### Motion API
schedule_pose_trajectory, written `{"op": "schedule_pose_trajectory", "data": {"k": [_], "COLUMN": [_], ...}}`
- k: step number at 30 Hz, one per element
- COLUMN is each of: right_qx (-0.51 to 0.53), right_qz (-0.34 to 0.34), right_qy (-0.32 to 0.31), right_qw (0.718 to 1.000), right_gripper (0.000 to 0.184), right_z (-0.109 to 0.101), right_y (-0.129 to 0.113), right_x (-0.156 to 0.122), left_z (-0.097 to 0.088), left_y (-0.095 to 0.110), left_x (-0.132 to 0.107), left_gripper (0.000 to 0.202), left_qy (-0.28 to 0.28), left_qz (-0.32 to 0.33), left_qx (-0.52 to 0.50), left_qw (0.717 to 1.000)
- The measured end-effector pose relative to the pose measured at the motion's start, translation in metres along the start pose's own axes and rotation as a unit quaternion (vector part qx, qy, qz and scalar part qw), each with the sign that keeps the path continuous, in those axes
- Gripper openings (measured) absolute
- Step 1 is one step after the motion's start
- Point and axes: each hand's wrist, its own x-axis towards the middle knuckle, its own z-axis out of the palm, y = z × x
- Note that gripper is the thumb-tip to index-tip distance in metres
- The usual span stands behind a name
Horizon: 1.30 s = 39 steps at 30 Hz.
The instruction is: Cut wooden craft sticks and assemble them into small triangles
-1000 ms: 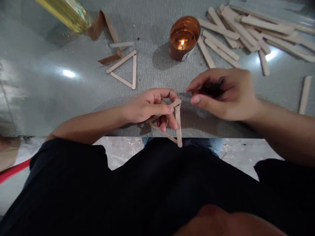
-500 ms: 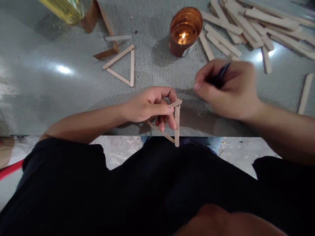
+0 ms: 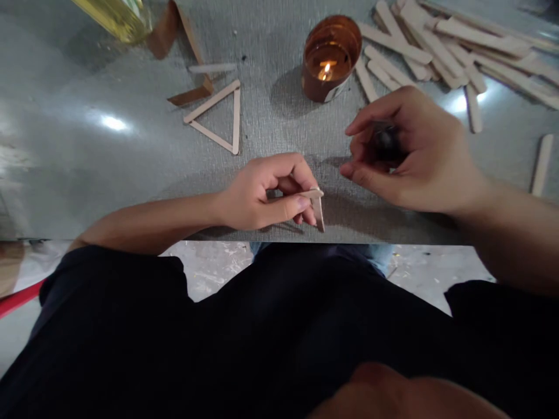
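My left hand (image 3: 266, 195) pinches the corner of a wooden stick triangle (image 3: 318, 208) near the table's front edge; the triangle is tipped up, so only a short part shows past my fingers. My right hand (image 3: 410, 154) hovers to its right, fingers curled round a small dark object (image 3: 384, 142) that is blurred. A lit candle in a brown tin (image 3: 329, 58) burns beyond both hands.
A finished stick triangle (image 3: 218, 116) lies flat on the grey table (image 3: 87, 151). A pile of loose wooden sticks (image 3: 441, 43) spreads at the back right, one stick (image 3: 540, 164) at the far right. A yellow bottle (image 3: 113, 14) and brown strips (image 3: 183, 55) lie back left.
My left hand has tilted the triangle up so it looks shorter. My right hand has turned and drawn in, its dark object now end-on between the fingers.
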Motion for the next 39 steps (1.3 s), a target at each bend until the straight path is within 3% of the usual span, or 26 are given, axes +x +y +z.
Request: {"op": "schedule_pose_trajectory", "data": {"k": [2, 4, 6, 8, 11, 17, 23, 29, 35, 39], "right_qx": [0.041, 0.063, 0.049, 0.006, -0.061, -0.07, -0.092, -0.075, -0.098, -0.139], "right_qz": [0.002, -0.003, -0.017, -0.052, -0.114, -0.166, -0.178, -0.153, -0.199, -0.206], "right_qy": [-0.023, -0.032, -0.03, -0.045, -0.085, -0.076, -0.081, -0.092, -0.075, -0.056], "right_qw": [0.999, 0.998, 0.998, 0.998, 0.988, 0.981, 0.976, 0.981, 0.972, 0.967], "right_gripper": [0.053, 0.038, 0.03, 0.023, 0.012, 0.016, 0.016, 0.014, 0.016, 0.019], "right_z": [0.001, -0.001, -0.003, -0.005, -0.004, 0.009, 0.012, 0.011, 0.013, 0.012], "right_y": [-0.001, 0.002, 0.003, 0.002, -0.008, -0.022, -0.017, -0.017, -0.017, -0.017], "right_x": [-0.003, -0.005, -0.008, -0.009, -0.009, -0.009, -0.013, -0.012, -0.011, -0.013], "left_z": [-0.003, -0.009, -0.014, -0.017, -0.018, -0.018, -0.015, -0.013, -0.012, -0.012], "left_y": [0.0, -0.002, -0.004, -0.007, -0.012, -0.026, -0.031, -0.03, -0.027, -0.022], "left_x": [-0.002, -0.002, 0.0, 0.002, 0.003, -0.002, -0.001, 0.002, 0.001, 0.003], "left_gripper": [0.014, 0.017, 0.015, 0.009, 0.007, 0.016, 0.021, 0.018, 0.003, 0.012], "left_qy": [0.02, 0.016, -0.006, -0.021, -0.021, -0.032, -0.061, -0.087, -0.068, -0.041], "left_qz": [0.114, 0.174, 0.143, 0.067, 0.02, 0.144, 0.156, 0.129, -0.003, -0.05], "left_qx": [0.159, 0.294, 0.366, 0.388, 0.384, 0.343, 0.344, 0.329, 0.275, 0.209], "left_qw": [0.98, 0.94, 0.92, 0.919, 0.923, 0.928, 0.924, 0.931, 0.959, 0.976]}}
